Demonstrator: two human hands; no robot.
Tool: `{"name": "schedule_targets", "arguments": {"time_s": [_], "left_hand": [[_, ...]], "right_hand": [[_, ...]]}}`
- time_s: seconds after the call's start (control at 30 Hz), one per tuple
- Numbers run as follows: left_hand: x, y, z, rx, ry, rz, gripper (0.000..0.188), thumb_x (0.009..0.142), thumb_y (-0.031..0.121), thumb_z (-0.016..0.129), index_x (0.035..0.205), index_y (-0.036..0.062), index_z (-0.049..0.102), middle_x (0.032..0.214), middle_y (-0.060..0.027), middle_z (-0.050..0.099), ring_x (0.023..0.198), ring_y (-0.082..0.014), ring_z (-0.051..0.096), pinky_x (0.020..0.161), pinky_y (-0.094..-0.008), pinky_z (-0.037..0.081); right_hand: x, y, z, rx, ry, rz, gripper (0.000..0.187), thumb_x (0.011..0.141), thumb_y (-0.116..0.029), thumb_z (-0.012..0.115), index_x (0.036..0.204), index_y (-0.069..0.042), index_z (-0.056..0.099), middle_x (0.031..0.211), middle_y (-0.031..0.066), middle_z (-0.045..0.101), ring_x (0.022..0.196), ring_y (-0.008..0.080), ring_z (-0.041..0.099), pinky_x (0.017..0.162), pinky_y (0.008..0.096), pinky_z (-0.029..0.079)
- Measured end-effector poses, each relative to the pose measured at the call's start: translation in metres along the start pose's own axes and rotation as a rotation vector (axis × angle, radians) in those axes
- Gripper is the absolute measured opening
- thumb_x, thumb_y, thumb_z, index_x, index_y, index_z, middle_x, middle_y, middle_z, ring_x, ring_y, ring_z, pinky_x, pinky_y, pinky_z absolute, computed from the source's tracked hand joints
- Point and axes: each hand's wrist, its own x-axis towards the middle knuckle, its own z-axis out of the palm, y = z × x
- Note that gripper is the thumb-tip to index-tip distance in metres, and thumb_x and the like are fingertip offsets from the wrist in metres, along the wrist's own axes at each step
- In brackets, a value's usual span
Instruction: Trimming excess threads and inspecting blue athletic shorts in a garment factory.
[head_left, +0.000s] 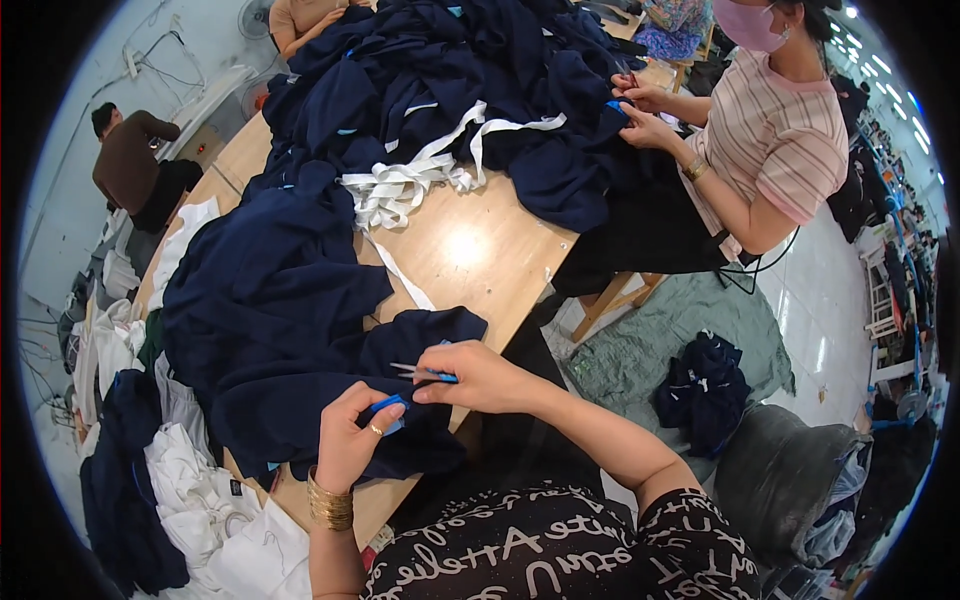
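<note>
My right hand point(478, 378) is closed around small thread snips point(432, 375) with blue grips; their metal blades point left over the cloth. Just to the left and nearer me, my left hand point(348, 435) pinches a bright blue strip point(390, 403) between thumb and fingers. A lighter blue bit shows under the strip. Whether it is sewn to the cloth I cannot tell. Beneath both hands lies a navy garment point(275, 400), bunched along the near left of the wooden table point(500, 270). The snips' blades are apart from the blue strip.
A heap of navy garments point(350, 90) covers the table's far side, with tangled white tape point(395, 190) before it. White cloth point(195, 480) piles up at the left. A masked co-worker point(775, 130) handles navy cloth at the right. Grey-green sacking point(630, 365) covers the floor.
</note>
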Motion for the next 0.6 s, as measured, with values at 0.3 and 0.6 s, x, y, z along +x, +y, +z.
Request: {"name": "schedule_targets", "arguments": {"time_s": [0.3,0.6], "left_hand": [[0.009,0.016,-0.018,-0.45,-0.197,-0.189,0.022,0.086,0.02,0.059,0.079,-0.0012,0.06,0.067,0.0039,0.054,0.064,-0.0027,0.045,0.059,-0.0191,0.038],[-0.007,-0.001,-0.036,-0.735,-0.196,-0.271,0.02,0.086,0.019,0.058,0.089,-0.0005,0.063,0.075,0.003,0.058,0.069,-0.0027,0.049,0.067,-0.0177,0.04]], "right_hand": [[0.007,-0.037,-0.017,0.495,0.07,0.384,0.014,0.076,-0.019,0.068,0.079,-0.007,0.062,0.063,-0.0066,0.049,0.053,0.001,0.039,0.047,0.0173,0.028],[0.024,-0.048,-0.005,0.549,0.022,0.477,0.016,0.078,-0.02,0.067,0.076,-0.005,0.063,0.055,-0.0084,0.044,0.046,0.0004,0.032,0.042,0.018,0.021]]}}
